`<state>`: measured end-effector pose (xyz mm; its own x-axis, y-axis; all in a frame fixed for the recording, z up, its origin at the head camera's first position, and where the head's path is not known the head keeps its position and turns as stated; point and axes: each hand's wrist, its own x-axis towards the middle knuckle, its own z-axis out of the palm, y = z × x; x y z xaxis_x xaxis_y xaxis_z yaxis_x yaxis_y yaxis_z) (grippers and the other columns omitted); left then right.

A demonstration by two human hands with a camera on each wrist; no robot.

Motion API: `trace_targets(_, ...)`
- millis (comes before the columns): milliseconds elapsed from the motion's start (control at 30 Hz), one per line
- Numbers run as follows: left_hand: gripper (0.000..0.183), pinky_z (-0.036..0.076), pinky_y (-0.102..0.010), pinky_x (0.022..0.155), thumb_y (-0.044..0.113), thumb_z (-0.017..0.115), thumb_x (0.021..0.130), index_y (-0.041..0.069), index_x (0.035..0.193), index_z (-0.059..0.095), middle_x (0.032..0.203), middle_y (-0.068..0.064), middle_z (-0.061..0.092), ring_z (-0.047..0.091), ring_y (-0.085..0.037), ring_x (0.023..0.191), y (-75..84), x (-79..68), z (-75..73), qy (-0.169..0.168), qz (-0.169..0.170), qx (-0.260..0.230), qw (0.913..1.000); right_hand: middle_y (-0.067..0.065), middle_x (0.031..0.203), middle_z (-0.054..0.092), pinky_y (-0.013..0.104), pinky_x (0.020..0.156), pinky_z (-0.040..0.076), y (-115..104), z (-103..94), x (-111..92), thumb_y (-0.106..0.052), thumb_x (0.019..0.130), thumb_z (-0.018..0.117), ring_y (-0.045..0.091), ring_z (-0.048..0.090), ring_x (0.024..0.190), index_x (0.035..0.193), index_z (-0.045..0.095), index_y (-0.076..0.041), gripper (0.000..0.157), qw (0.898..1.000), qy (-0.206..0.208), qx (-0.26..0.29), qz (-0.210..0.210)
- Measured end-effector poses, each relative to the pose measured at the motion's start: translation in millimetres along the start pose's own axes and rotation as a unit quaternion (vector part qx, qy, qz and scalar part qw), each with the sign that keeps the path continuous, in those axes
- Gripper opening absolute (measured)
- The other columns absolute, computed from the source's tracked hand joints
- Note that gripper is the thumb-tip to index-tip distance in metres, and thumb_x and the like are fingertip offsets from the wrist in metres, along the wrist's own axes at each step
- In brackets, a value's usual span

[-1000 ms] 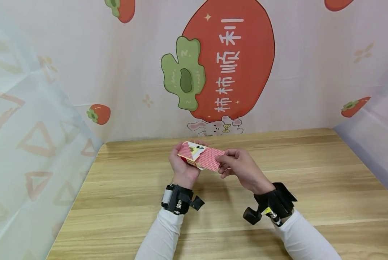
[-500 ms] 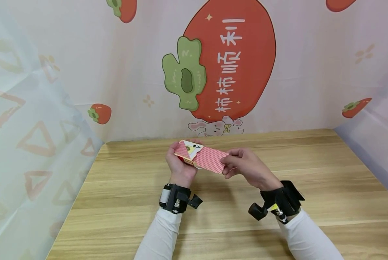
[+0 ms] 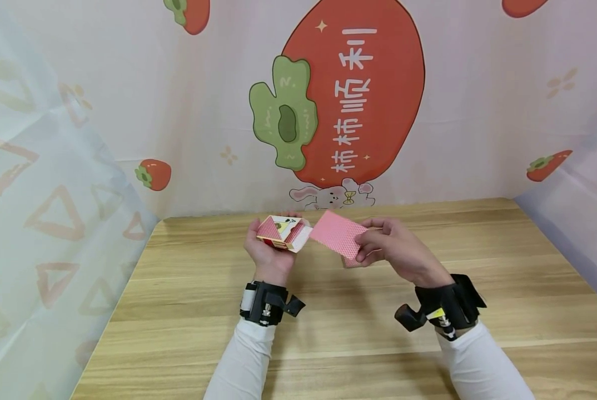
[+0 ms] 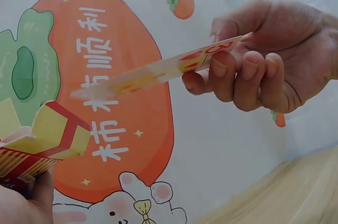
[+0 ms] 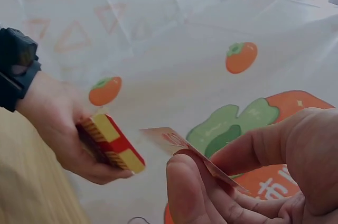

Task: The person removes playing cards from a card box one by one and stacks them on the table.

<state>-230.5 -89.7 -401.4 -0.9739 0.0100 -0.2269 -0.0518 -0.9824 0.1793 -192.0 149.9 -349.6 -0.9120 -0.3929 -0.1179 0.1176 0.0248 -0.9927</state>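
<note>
In the head view my left hand [image 3: 270, 258] holds a playing card box [image 3: 280, 233], its white flap end facing right. The box top shows a red pattern and a printed ace. My right hand [image 3: 398, 253] pinches a red-backed playing card [image 3: 337, 233] by its right end, apart from the box. Seen edge-on in the left wrist view, the playing card [image 4: 158, 73] shows a red figure on its face. Below the card, by my right fingertips, part of another red-patterned piece [image 3: 351, 262] shows; whether it is held or lies on the table I cannot tell.
Both hands are above a wooden table [image 3: 328, 344]. A pale cloth [image 3: 203, 111] with persimmon prints hangs behind it and along the left side. Each wrist wears a black camera strap.
My right hand has moved right and drawn the card out from the box, so the two are now apart. My left hand has shifted slightly left with the box.
</note>
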Motion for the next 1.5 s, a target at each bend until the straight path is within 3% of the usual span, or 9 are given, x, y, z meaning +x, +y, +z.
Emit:
trace_targets(267, 0.056, 0.043, -0.048, 0.105, 0.049, 0.035, 0.102, -0.002, 0.124, 0.043, 0.122, -0.015, 0.051, 0.059, -0.035, 0.112, -0.2, 0.1, -0.1, 0.007, -0.005, -0.014, 0.9999, 0.013, 0.091, 0.071, 0.032, 0.075, 0.059, -2, -15.9, -3, -0.011, 0.104, 0.055, 0.019, 0.071, 0.077, 0.122, 0.048, 0.010, 0.028, 0.998, 0.044, 0.001, -0.038)
trace_targets(567, 0.061, 0.041, -0.047, 0.107, 0.051, 0.036, 0.101, -0.001, 0.134, 0.037, 0.120, -0.012, 0.051, 0.057, -0.034, 0.117, -0.2, -1.2, 0.0, -0.004, -0.015, -0.012, 0.9998, 0.015, 0.103, 0.073, 0.032, 0.083, 0.058, 4, -22.4, 5, -0.013, 0.105, 0.054, 0.019, 0.073, 0.087, 0.128, 0.048, 0.010, 0.033, 0.997, 0.064, 0.018, -0.041)
trace_targets(800, 0.055, 0.038, -0.049, 0.109, 0.045, 0.038, 0.101, 0.000, 0.134, 0.036, 0.120, -0.014, 0.052, 0.051, -0.035, 0.125, 1.0, -1.1, 1.0, -0.004, -0.008, 0.003, 1.0000, 0.004, 0.101, 0.069, 0.030, 0.091, 0.053, 10, -25.4, 7, -0.012, 0.100, 0.064, 0.018, 0.066, 0.098, 0.114, 0.060, 0.009, 0.026, 0.994, 0.088, -0.022, -0.066)
trace_targets(933, 0.050, 0.040, -0.049, 0.109, 0.043, 0.039, 0.101, 0.001, 0.128, 0.039, 0.119, -0.016, 0.053, 0.051, -0.034, 0.123, 2.2, -0.6, 1.7, -0.008, 0.001, 0.018, 0.9998, 0.000, 0.097, 0.069, 0.030, 0.087, 0.048, 14, -27.1, 8, -0.014, 0.098, 0.068, 0.018, 0.059, 0.094, 0.114, 0.066, 0.006, 0.026, 0.990, 0.113, -0.040, -0.077)
trace_targets(1200, 0.049, 0.037, -0.049, 0.112, 0.043, 0.042, 0.099, 0.002, 0.126, 0.040, 0.117, -0.015, 0.053, 0.053, -0.033, 0.117, 3.2, -0.1, 2.3, -0.013, -0.001, 0.013, 0.9998, 0.002, 0.095, 0.065, 0.025, 0.078, 0.050, 17, -29.9, 11, -0.009, 0.096, 0.069, 0.016, 0.059, 0.085, 0.129, 0.061, 0.005, 0.037, 0.985, 0.140, -0.023, -0.097)
trace_targets(1333, 0.048, 0.031, -0.050, 0.116, 0.043, 0.042, 0.100, 0.001, 0.123, 0.041, 0.115, -0.016, 0.052, 0.054, -0.032, 0.113, 3.2, 0.5, 2.3, -0.017, -0.002, 0.004, 0.9998, -0.003, 0.093, 0.067, 0.024, 0.078, 0.049, 16, -30.7, 10, -0.015, 0.098, 0.068, 0.016, 0.059, 0.085, 0.125, 0.062, 0.003, 0.033, 0.985, 0.149, -0.024, -0.088)
trace_targets(1500, 0.046, 0.033, -0.049, 0.115, 0.042, 0.042, 0.100, 0.001, 0.120, 0.042, 0.114, -0.015, 0.052, 0.052, -0.031, 0.114, 2.9, 0.3, 2.0, -0.021, -0.004, 0.003, 0.9998, -0.005, 0.091, 0.069, 0.025, 0.078, 0.049, 15, -30.4, 11, -0.021, 0.098, 0.068, 0.016, 0.059, 0.085, 0.117, 0.064, 0.003, 0.031, 0.983, 0.159, -0.038, -0.087)
